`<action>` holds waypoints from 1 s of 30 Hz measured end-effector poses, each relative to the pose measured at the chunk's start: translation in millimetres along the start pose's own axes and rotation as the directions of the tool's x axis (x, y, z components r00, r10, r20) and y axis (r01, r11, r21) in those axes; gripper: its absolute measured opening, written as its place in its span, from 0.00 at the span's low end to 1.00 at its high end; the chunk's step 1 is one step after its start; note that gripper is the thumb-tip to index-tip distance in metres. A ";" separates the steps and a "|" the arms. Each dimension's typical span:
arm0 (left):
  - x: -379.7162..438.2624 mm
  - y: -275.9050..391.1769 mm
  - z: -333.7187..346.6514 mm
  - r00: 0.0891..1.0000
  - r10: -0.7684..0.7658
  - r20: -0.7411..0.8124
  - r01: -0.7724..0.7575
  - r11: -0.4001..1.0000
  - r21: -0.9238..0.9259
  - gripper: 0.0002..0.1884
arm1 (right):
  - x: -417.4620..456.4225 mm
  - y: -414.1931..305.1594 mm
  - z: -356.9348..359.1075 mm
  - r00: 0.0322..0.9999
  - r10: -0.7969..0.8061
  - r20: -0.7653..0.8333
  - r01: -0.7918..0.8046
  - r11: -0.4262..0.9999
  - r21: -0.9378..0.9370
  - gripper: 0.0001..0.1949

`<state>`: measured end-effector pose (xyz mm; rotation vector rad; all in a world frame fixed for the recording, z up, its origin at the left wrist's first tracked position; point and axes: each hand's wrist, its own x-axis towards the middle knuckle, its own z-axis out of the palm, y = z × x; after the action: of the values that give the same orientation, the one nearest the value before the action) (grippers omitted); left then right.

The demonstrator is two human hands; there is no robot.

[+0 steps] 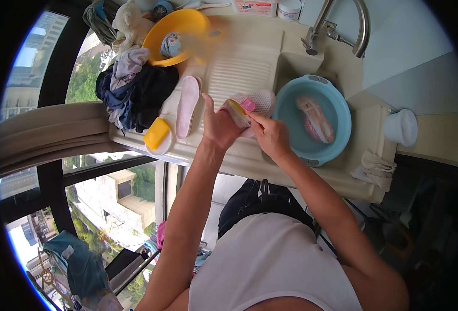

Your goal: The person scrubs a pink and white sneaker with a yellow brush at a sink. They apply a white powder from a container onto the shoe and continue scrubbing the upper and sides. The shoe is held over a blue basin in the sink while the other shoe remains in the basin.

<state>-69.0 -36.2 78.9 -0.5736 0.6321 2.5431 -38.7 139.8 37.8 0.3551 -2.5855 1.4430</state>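
My left hand, thumb raised, holds a pink and white mesh shoe over the ribbed washboard part of the sink. The fingers of my right hand are curled around the end of a slim yellow piece against the shoe; my hands hide much of it, so its kind is unclear. A bright pink tab shows on the shoe. Just right of my right hand, a second pink shoe lies sole up in the water of a blue basin. Pink insoles lie left of my left hand.
A yellow soap bar rests on a white dish near the front edge. Farther back are piled dark clothes, a yellow basin holding cloth, and a plush toy. The steel faucet overhangs the sink; a rag drapes its right corner.
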 end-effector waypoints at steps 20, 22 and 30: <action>4.3 -10.5 -12.9 0.997 0.055 0.049 -0.057 0.998 0.038 0.65 | 23.0 -21.4 -3.5 0.981 0.127 0.148 -0.131 0.991 0.012 0.14; -0.1 -7.1 -10.8 0.999 0.033 -0.006 -0.033 0.999 0.030 0.66 | 28.1 -21.5 2.8 0.986 0.104 0.128 -0.102 0.995 -0.021 0.14; -1.5 -6.4 8.2 0.996 0.092 -0.022 -0.091 0.996 0.018 0.64 | 31.6 -11.9 -10.0 0.974 0.162 0.157 -0.156 0.986 -0.051 0.19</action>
<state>-66.7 -27.3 84.1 -0.5811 0.7031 2.6168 -65.5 138.2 60.6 0.2748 -2.8244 1.4677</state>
